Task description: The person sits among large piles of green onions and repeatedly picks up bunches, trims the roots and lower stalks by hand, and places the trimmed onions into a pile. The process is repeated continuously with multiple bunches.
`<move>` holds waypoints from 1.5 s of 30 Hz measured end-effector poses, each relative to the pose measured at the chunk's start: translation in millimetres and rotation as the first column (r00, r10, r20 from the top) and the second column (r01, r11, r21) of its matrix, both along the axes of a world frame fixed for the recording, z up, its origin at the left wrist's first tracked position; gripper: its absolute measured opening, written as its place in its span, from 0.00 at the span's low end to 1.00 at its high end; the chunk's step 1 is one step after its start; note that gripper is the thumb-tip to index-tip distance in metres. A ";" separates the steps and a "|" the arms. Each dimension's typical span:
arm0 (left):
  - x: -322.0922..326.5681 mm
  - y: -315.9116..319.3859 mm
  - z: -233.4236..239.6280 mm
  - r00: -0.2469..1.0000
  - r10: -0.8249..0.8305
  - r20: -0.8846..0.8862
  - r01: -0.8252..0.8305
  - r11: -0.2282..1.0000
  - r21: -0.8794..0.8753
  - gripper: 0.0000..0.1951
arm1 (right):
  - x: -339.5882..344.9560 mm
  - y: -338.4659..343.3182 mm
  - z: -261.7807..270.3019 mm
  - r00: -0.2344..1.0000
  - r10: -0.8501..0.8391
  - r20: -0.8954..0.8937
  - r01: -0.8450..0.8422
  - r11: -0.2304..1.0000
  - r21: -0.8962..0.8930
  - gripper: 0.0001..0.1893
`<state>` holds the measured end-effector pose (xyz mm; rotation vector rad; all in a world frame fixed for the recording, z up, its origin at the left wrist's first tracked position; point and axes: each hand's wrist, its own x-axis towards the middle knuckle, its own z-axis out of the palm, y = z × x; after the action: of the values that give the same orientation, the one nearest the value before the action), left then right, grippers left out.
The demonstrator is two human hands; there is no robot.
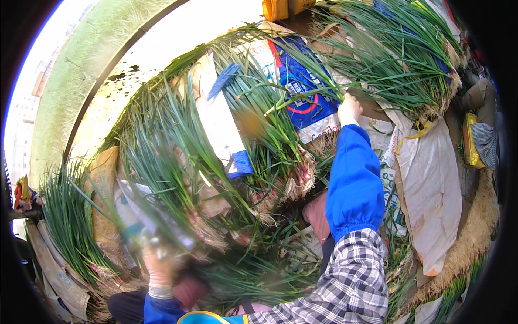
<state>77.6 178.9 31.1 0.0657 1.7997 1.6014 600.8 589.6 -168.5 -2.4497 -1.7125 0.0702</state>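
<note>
My right hand [350, 108], at the end of a blue sleeve cover, is closed around a few green onion leaves [330, 83] above a blue printed sack [307, 81]. Lower left, my left hand [157, 261] is blurred by a smear on the lens, so its fingers and anything in them are unclear. Between the hands lies a spread of green onions [230, 146] with reddish bulbs and pale roots [301, 178] towards me. A white strip of sacking [216, 121] with a blue end crosses them.
A large heap of green onions [404, 60] lies at upper right, a whitish sack [431, 194] below it. More onions [71, 231] stand at far left beside a tan sack [103, 190]. Loose leaves [263, 271] cover the ground before me. A person's leg [481, 99] shows at far right.
</note>
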 end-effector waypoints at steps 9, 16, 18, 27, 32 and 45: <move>26.8 -0.8 10.2 0.937 -0.316 -0.151 0.329 0.942 0.068 0.21 | -3.5 -4.4 21.1 0.849 0.061 -0.525 -0.136 0.985 -0.105 0.13; 21.8 -18.8 23.5 0.970 0.116 0.212 -0.109 0.993 -0.047 0.20 | -13.2 -52.9 -5.0 0.823 -0.363 -0.437 0.332 0.931 -0.150 0.22; 17.8 -21.1 18.9 0.967 0.128 0.220 -0.114 0.991 -0.075 0.20 | -11.0 -56.2 -26.3 0.870 -0.384 -0.309 0.379 0.922 -0.079 0.28; 0.6 -26.0 7.0 0.968 0.069 0.242 -0.063 0.997 -0.033 0.20 | -52.9 -28.6 23.4 0.279 0.135 -0.951 0.387 0.890 0.240 0.19; -1.5 -28.6 36.7 0.957 0.075 0.281 -0.109 0.988 0.107 0.17 | -180.3 -102.3 148.6 0.568 0.593 -0.570 -0.198 0.771 0.605 0.16; -2.9 -83.2 78.6 0.985 0.119 0.128 -0.143 0.968 0.204 0.18 | -272.3 -251.7 120.9 0.577 0.814 -0.069 -0.815 0.567 -0.122 0.13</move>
<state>74.7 95.8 109.7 -0.0475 1.5676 1.8494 328.5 337.9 -47.6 -1.4624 -2.7621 0.3062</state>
